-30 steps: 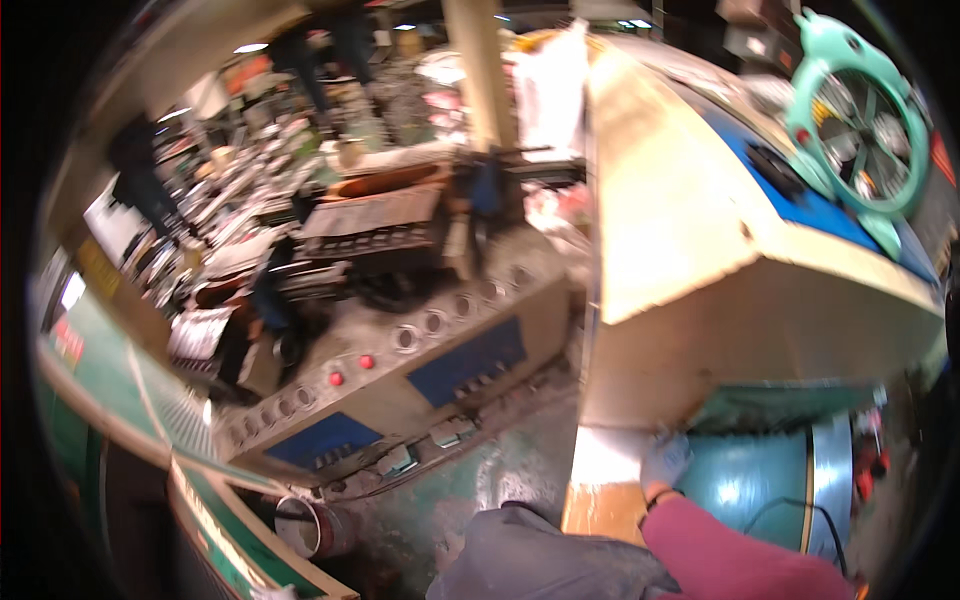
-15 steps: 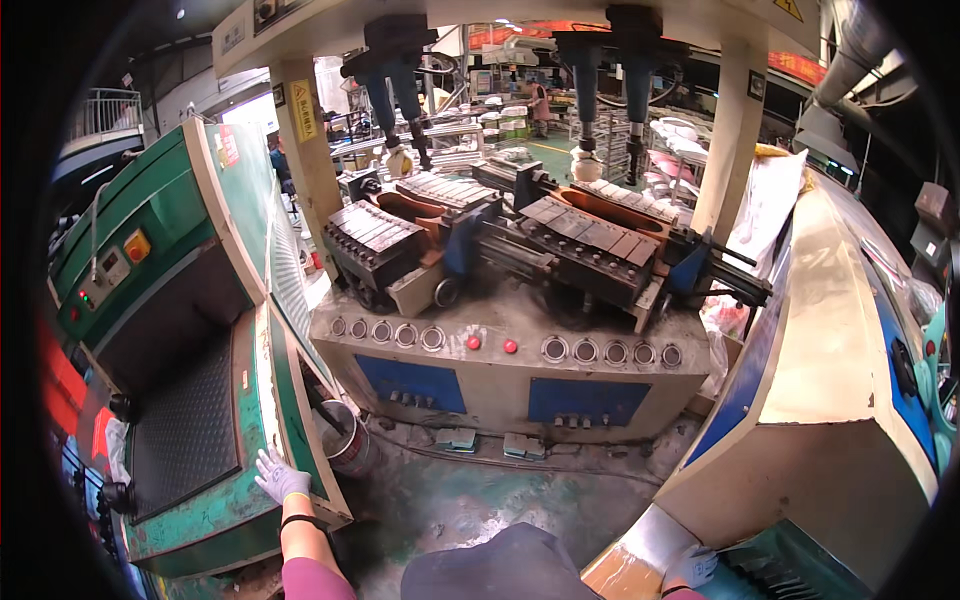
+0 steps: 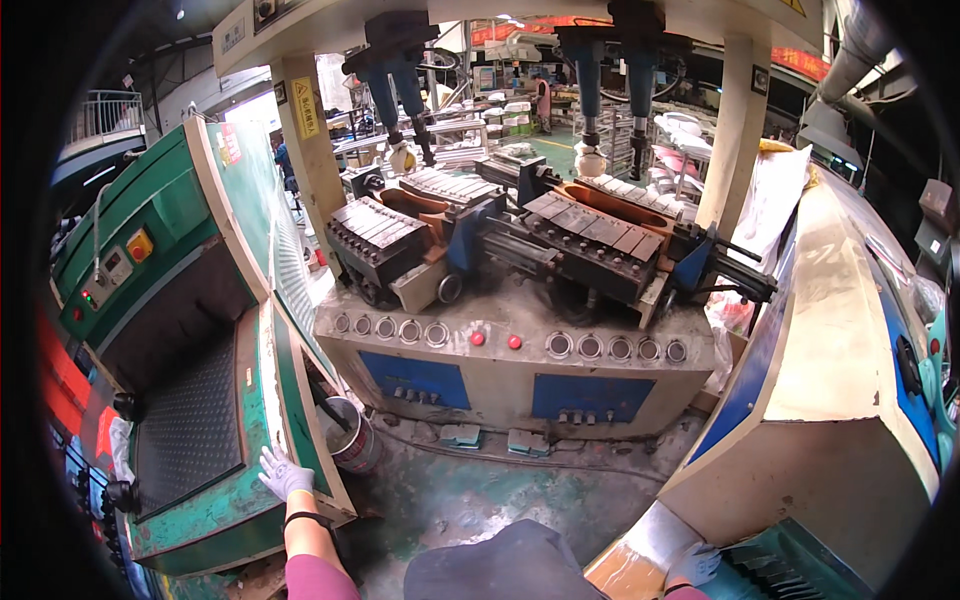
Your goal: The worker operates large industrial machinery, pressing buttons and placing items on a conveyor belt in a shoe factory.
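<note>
My left hand (image 3: pixel 285 473), in a pale grey work glove, lies on the edge of a green machine (image 3: pixel 210 520) with its fingers spread. It holds nothing. At the lower right, my right hand (image 3: pixel 695 565), gloved too, rests at the front of a cream-coloured machine (image 3: pixel 820 385), between a pale flat panel (image 3: pixel 655 540) and a dark teal part (image 3: pixel 775 565). Its fingers lie stretched out, and nothing shows in them. Between the hands, further off, stands a press (image 3: pixel 520 375) with two clamp units (image 3: pixel 595 235) of slatted metal plates and brown moulds.
Red buttons (image 3: pixel 515 342) and round dials line the press front. Teal foot pedals (image 3: pixel 528 442) lie on the floor before it. A bucket (image 3: pixel 355 440) stands beside the green machine. A dark textured plate (image 3: pixel 190 440) lies inside that machine. Another person (image 3: pixel 543 103) stands far back.
The view has shifted very slightly, so the press and green machine sit a little to the right. Both hands stay where they were resting.
</note>
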Demonstrator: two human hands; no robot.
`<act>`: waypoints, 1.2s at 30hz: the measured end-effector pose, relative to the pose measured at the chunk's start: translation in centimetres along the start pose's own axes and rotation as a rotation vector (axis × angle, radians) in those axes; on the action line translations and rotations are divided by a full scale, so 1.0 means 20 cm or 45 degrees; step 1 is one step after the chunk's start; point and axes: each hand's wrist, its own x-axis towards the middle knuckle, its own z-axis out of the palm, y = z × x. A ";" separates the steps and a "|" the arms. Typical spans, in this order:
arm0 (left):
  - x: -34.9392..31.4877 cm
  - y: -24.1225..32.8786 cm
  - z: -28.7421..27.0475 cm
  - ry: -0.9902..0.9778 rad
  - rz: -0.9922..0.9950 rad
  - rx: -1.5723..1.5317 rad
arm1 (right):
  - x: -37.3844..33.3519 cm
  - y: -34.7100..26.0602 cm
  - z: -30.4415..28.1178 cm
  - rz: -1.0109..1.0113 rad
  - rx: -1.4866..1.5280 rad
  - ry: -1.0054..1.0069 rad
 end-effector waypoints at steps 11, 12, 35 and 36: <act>0.00 0.00 0.02 0.024 0.008 0.007 | -0.01 -0.01 -0.05 0.116 0.037 -0.043; -0.01 0.00 0.01 0.023 0.011 0.009 | -0.01 -0.01 -0.07 0.096 0.013 -0.094; 0.01 0.00 0.02 -0.012 0.000 0.022 | -0.04 -0.03 -0.18 0.073 0.141 -0.132; 0.01 0.01 0.02 -0.013 0.004 0.024 | -0.03 -0.02 -0.15 0.088 0.139 -0.119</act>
